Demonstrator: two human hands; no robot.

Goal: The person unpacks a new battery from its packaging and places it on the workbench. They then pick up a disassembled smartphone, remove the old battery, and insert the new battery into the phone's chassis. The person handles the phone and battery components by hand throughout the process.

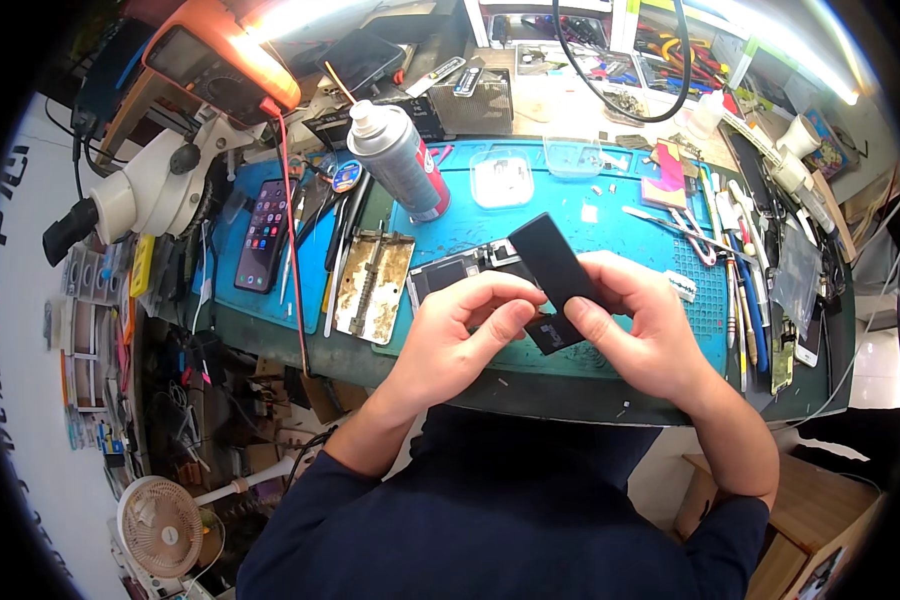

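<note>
A flat black phone battery (548, 258) is held tilted above the mat, with my right hand (648, 335) gripping its right edge between thumb and fingers. Close to its left edge, my left hand (457, 340) has thumb and forefinger pinched together; whatever lies between them is too small to make out. Behind the hands lies an opened phone body (450, 270), partly covered by my left hand and the battery. To its left rests a stained metal holder (373, 285) with a central bar.
On the blue mat (470, 225) stand a spray can (400, 160) and a clear tray (501, 178) of small parts. A lit smartphone (263, 235) lies left. Scissors (682, 232), a razor blade (681, 286) and several pens and tools are right. A microscope (135, 195) juts in from the left.
</note>
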